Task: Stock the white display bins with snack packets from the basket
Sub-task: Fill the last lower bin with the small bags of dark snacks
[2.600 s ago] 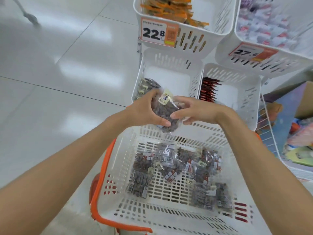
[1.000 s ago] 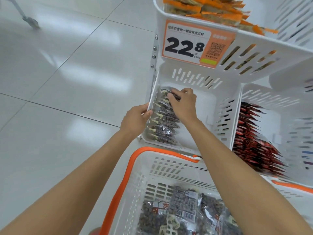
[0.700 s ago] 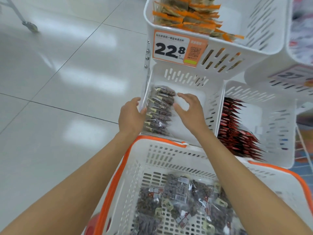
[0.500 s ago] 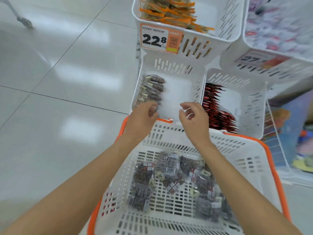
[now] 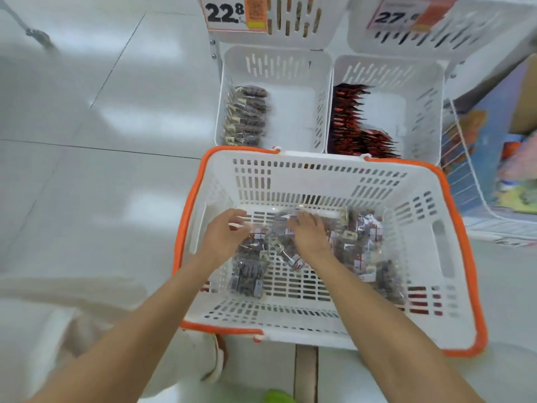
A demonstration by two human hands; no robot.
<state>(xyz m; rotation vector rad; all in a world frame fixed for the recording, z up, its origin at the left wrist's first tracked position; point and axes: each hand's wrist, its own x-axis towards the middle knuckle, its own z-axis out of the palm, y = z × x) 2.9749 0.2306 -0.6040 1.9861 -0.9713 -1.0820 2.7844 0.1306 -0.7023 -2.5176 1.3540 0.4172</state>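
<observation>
Basket (image 5: 319,175), white with orange rim, at 6 o'clock of the display bins: loose snack packets (image 5: 357,237) on its floor. Left hand (image 5: 223,237), fingers loosely spread, at the heap's 9 o'clock edge; right hand (image 5: 309,234) lies on the heap, fingers blurred, grip cannot be told. Left bin (image 5: 293,112), 12 o'clock: row of packets (image 5: 247,114) along its 9 o'clock wall; right bin (image 5: 386,112): red packets (image 5: 348,120).

Floor (image 5: 87,184): glossy pale tiles with dark joints, from 7 to 11 o'clock.
Metal leg (image 5: 35,34): grey, blurred, at 10 o'clock.
Price label (image 5: 232,13): "22.8" in black on white and orange, at 12 o'clock.
Second price label (image 5: 406,14): reads "27", last digit unclear, at 1 o'clock.
Wire rack (image 5: 465,175): white, at 3 o'clock, with coloured goods beyond it.
Green object (image 5: 277,397): at 6 o'clock, cut off by the frame edge.
</observation>
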